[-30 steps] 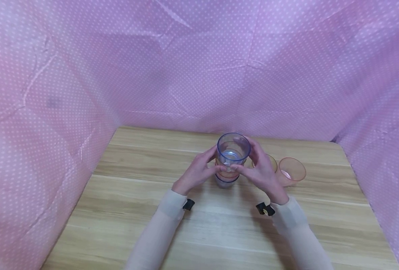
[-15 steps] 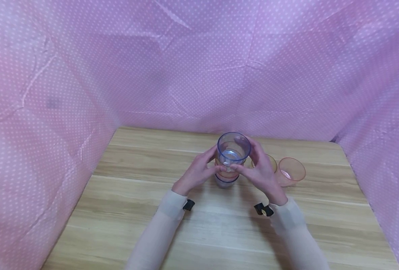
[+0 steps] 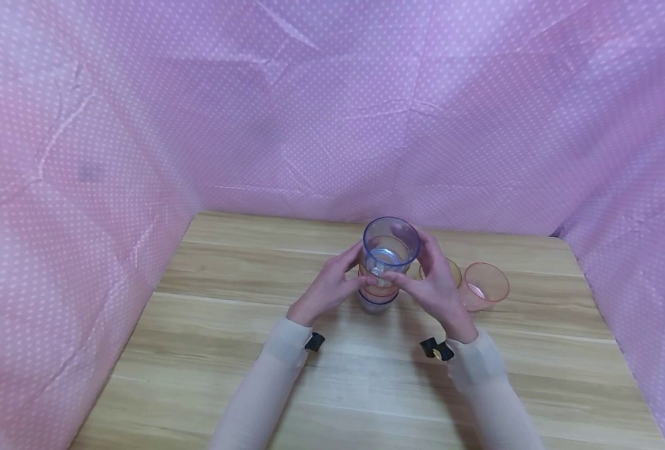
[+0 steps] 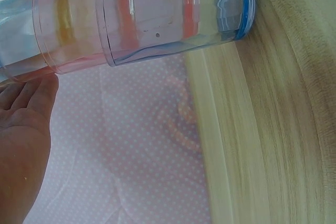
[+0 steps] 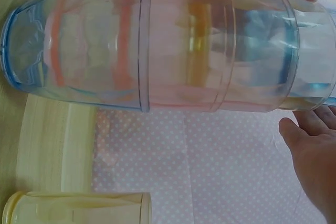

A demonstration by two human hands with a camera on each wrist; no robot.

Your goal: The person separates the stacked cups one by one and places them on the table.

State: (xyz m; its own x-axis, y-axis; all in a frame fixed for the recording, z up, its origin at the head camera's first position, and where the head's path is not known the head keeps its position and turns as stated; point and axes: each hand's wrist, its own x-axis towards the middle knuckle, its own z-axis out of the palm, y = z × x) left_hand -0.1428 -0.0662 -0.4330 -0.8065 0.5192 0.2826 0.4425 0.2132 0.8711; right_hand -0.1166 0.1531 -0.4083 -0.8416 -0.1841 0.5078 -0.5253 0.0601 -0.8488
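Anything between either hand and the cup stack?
Nothing visible. The left hand and right hand hold the upper part of the cup stack from both sides. The yellow cup and orange-rimmed cup stand to its right, not in between.

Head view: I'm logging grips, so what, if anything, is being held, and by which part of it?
The stack of cups: the left hand and right hand hold its upper part, from opposite sides.
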